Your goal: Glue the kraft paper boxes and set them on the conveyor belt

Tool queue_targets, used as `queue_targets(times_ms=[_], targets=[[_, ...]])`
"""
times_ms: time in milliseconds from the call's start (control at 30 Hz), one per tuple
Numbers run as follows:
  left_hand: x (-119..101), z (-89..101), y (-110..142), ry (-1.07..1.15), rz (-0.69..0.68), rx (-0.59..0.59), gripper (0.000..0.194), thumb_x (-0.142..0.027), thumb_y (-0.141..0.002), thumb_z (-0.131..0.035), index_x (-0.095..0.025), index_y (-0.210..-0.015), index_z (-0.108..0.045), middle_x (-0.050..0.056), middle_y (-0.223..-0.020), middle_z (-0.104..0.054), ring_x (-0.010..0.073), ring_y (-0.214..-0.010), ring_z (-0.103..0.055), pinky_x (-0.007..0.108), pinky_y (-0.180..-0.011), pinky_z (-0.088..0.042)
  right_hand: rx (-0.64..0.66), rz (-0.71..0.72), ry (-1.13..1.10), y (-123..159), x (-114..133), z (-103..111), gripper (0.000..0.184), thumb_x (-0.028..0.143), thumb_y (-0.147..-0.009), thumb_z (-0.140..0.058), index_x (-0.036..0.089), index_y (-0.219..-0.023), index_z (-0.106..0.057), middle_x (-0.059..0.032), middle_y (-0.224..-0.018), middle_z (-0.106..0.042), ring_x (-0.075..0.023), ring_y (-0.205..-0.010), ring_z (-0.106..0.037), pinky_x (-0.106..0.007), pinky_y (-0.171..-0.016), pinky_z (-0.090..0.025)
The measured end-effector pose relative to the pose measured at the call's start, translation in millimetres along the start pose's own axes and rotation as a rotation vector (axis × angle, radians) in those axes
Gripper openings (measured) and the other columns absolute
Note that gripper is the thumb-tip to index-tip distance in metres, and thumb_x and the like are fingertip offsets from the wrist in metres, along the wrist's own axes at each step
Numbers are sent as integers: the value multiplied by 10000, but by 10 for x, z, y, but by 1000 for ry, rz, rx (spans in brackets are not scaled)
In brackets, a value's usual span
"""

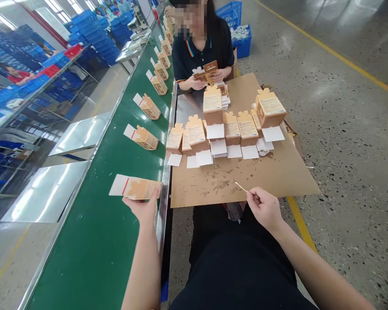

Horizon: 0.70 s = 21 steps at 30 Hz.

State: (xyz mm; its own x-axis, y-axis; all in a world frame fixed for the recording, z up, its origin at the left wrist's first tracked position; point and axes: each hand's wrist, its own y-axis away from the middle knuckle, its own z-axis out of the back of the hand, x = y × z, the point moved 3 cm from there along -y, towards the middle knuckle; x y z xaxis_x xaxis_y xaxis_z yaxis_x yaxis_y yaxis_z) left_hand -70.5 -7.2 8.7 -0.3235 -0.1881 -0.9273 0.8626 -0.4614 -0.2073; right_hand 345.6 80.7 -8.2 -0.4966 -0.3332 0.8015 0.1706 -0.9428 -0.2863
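Observation:
My left hand (144,206) is closed around a small tan carton (142,188) over the near part of the green conveyor belt (84,241). The carton's white flap, crossed by a red strip, points left. Between the thumb and fingers of my right hand (264,207) is a thin cotton swab (239,186), its white tip directed up and left. The swab is above the front of a brown cardboard sheet (278,172), near dark stains. Behind it stand several open cartons (196,133) with white flaps hanging toward me.
More cartons (146,137) stand in a row along the belt. Across the cardboard, a co-worker (202,47) holds flat brown carton pieces (210,71). A metal rail (164,189) edges the belt. Blue crates (242,41) sit on the floor behind.

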Motion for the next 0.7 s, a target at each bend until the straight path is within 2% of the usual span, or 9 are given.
queue_targets(times_ms=[100, 167, 233, 300, 400, 433, 500, 600, 700], targets=[[160, 149, -550, -5, 65, -10, 1034, -480, -565, -1087, -287, -1284, -369, 166, -1461, -637, 370, -1412, -687, 619, -1210, -565, 20, 27, -8, -142, -18, -22, 393, 398, -1088, -553, 260, -723, -504, 61, -559, -415, -130, -500, -355, -274, -533, -354], [259, 167, -715, -17, 156, 7, 1031, -402, -546, -1093, -281, -1277, -375, 150, -1395, -663, 362, -1384, -705, 621, -1214, -555, 21, 37, -3, -231, -34, -21, 405, 422, -1084, -557, 259, -716, -505, 58, -556, -420, -131, -503, -369, -272, -532, -359], [339, 192, -667, -36, 215, -5, 1036, -322, -546, -1083, -281, -1308, -381, 148, -1397, -651, 362, -1421, -675, 629, -1257, -509, 8, 27, 12, -276, -65, 33, 417, 447, -1082, -561, 260, -712, -509, 55, -553, -426, -132, -500, -383, -272, -524, -362], [397, 259, -450, -74, 213, -102, 1039, -290, -565, -1060, -285, -1357, -388, 158, -1451, -603, 366, -1491, -609, 633, -1315, -435, -43, 6, 36, -263, -114, 159, 420, 468, -1081, -571, 261, -718, -528, 49, -558, -449, -133, -498, -411, -273, -521, -373], [378, 275, -83, -65, 36, -245, 855, -357, -692, -973, -276, -1362, -448, 157, -1479, -539, 356, -1516, -563, 608, -1337, -408, -159, -42, 97, -173, -211, 420, 424, 509, -1079, -589, 260, -737, -567, 37, -566, -484, -138, -495, -443, -280, -521, -385], [329, 201, -29, -34, -37, -224, 744, -385, -750, -925, -265, -1338, -485, 152, -1458, -546, 348, -1493, -578, 591, -1326, -428, -185, -58, 117, -149, -246, 501, 431, 527, -1077, -593, 260, -739, -572, 34, -565, -487, -140, -495, -446, -283, -522, -386], [164, -95, -101, 34, -112, -85, 538, -419, -857, -822, -251, -1295, -558, 142, -1411, -590, 325, -1445, -616, 547, -1298, -464, -208, -84, 156, -146, -313, 634, 448, 551, -1072, -594, 264, -729, -561, 31, -559, -479, -145, -494, -439, -291, -525, -381], [-197, -768, -601, 38, -41, 139, 418, -436, -939, -731, -248, -1302, -641, 141, -1417, -656, 297, -1454, -620, 474, -1296, -455, -223, -96, 217, -304, -395, 774, 448, 538, -1052, -596, 270, -704, -511, 38, -541, -438, -146, -492, -409, -299, -531, -358], [-503, -1436, -1177, -107, 86, 335, 414, -461, -902, -787, -219, -1231, -720, 168, -1473, -677, 327, -1500, -594, 442, -1290, -441, -191, -97, 301, -621, -457, 860, 402, 469, -1009, -614, 269, -690, -474, 36, -534, -429, -144, -498, -385, -310, -546, -319]])
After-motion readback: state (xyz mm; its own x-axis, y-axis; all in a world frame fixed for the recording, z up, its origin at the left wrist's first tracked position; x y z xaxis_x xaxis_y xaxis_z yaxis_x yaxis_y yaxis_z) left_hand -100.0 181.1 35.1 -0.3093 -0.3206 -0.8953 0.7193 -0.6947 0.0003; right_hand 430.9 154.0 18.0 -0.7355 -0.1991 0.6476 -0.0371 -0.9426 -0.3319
